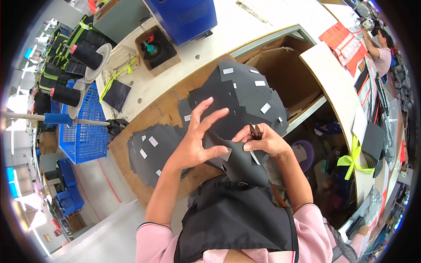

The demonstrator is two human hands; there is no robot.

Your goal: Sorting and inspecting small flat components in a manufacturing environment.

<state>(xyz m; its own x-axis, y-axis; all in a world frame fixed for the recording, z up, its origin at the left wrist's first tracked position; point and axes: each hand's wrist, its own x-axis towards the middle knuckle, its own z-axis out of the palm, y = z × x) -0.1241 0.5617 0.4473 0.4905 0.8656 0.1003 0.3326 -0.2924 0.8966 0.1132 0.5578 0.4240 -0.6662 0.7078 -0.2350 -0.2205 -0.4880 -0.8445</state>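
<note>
A dark grey fabric piece (247, 165) with white labels is bent in front of my apron. My right hand (267, 141) pinches its upper edge between thumb and fingers. Thread snips (255, 131) are also held in that hand, their dark blades pointing up past the fingers. My left hand (193, 144) is spread, fingers raised and apart; its thumb tip lies at a small pale label (226, 153) on the piece. Whether the thumb presses on it I cannot tell. Beyond my hands lies a large pile of dark labelled pieces (250, 94); a smaller pile (151, 147) is at left.
Both piles rest on a brown board (151, 109). Behind it are a blue machine housing (184, 19) and a cardboard tray (160, 48) holding a green-topped bottle. Thread cones (87, 57) and a blue basket (85, 127) stand left. An open carton (285, 74) is right; another person (383, 50) works far right.
</note>
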